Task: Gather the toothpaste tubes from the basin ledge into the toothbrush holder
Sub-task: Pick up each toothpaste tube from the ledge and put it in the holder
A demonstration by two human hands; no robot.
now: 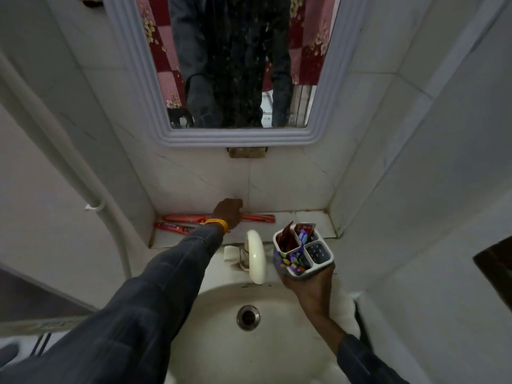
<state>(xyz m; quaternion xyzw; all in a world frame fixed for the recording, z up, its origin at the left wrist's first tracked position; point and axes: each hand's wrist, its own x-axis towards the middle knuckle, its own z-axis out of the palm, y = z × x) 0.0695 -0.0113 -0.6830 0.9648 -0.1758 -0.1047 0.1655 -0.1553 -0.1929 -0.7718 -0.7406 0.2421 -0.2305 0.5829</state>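
Observation:
Red toothpaste tubes lie on the white basin ledge (310, 217) against the back wall. One long tube (184, 218) runs under my left hand (228, 213), and its far end (260, 218) shows to the right of the hand. A second red tube (173, 228) lies nearer, at the ledge's left. My left hand is down on the long tube with the fingers curled around it. My right hand (307, 284) holds the white four-compartment toothbrush holder (303, 249) above the basin's right rim. Red tubes and a purple-patterned item stand in it.
A white tap (256, 256) sits between my hands at the back of the basin (221, 342), with the drain (248, 317) below it. A framed mirror (238, 67) hangs above. Tiled walls close in on both sides, and a white pipe (91, 189) runs down the left wall.

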